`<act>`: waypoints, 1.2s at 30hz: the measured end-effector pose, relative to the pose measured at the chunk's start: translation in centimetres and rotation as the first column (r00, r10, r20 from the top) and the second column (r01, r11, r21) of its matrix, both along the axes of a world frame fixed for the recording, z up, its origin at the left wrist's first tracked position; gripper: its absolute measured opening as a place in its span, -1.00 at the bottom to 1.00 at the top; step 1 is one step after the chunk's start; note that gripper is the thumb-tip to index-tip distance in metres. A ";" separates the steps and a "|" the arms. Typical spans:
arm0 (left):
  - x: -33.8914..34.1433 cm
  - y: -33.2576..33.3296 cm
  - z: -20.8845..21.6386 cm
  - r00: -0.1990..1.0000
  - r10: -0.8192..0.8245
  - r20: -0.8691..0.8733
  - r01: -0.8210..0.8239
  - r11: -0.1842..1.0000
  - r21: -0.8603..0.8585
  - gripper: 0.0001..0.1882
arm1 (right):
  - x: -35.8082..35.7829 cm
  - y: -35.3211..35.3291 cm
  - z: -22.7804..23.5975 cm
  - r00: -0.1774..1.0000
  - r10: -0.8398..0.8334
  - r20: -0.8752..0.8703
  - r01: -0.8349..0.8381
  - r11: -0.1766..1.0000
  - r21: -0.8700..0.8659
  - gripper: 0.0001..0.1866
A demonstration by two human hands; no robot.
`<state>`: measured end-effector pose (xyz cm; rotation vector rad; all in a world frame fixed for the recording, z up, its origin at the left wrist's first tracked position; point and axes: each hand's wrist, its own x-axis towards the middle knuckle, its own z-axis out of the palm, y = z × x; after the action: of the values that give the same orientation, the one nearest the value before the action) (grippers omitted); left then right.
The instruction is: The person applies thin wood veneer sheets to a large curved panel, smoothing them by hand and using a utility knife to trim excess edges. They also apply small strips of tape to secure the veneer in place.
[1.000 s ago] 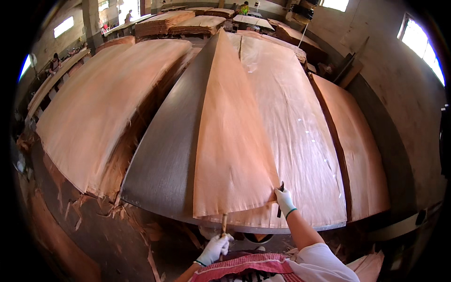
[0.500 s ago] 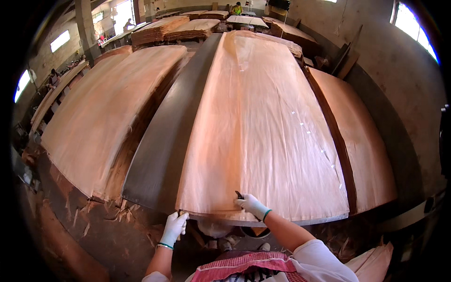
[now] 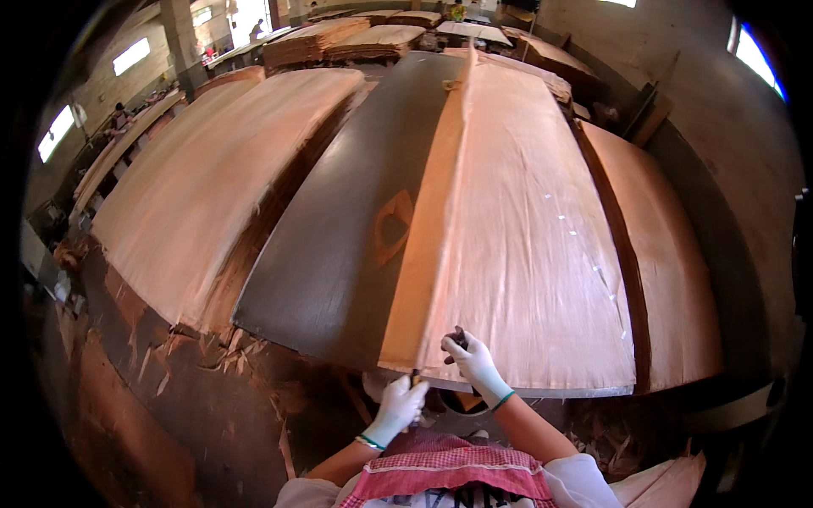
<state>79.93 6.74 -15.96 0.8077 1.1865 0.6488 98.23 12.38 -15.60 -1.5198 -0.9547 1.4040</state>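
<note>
A wide sheet of pale pinkish wood veneer [image 3: 525, 237] covers the right part of the table-like stack before me. Its left edge stands up as a long ridge, with an orange-brown veneer strip [image 3: 415, 296] lying flat beside it. At the ridge's near end my left hand [image 3: 396, 410], in a white glove, is closed on the sheet's edge. A narrow dark-tipped thing [image 3: 415, 378] shows at its fingers; its kind is unclear. My gloved right hand [image 3: 476, 366] hovers over the sheet's near edge, closed around a small dark hand tool [image 3: 458, 337] whose kind I cannot make out.
Left of the veneer lies a smooth dark board [image 3: 313, 279] with a torn veneer scrap [image 3: 394, 227] on it. Veneer stacks stand on the left [image 3: 220, 186] and right [image 3: 660, 262]. Scraps [image 3: 161, 351] litter the floor. A distant person [image 3: 458, 12] is at the back.
My left hand has moved right, and the sheet's left edge has shifted with it and risen, baring more dark board and a scrap. My right hand has moved slightly right with the tool.
</note>
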 end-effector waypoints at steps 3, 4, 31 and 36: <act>2.2 -0.7 -1.0 0.996 -0.041 -0.079 0.049 0.993 0.105 -0.81 | -0.1 -0.9 0.9 0.998 -0.054 0.026 0.051 0.996 0.078 -0.66; 3.6 -0.8 -1.5 0.991 -0.058 -0.122 0.080 0.980 0.183 -0.80 | 0.7 -1.1 -1.3 0.996 -0.086 -0.029 0.090 0.982 0.167 -0.64; 11.2 -6.1 -6.1 0.912 -0.401 -0.083 0.410 0.890 0.199 -0.58 | 7.5 -5.0 -7.7 0.957 -0.223 0.185 0.209 0.974 0.090 -0.80; 11.9 -7.7 -6.8 0.853 -0.521 0.014 0.521 0.854 0.003 -0.75 | 9.9 -6.1 -12.4 0.935 -0.236 0.265 0.215 0.971 0.105 -0.83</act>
<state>91.79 -0.93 -22.78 1.0699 0.8935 0.2009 108.12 6.29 -28.01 -1.7385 -0.9506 1.0006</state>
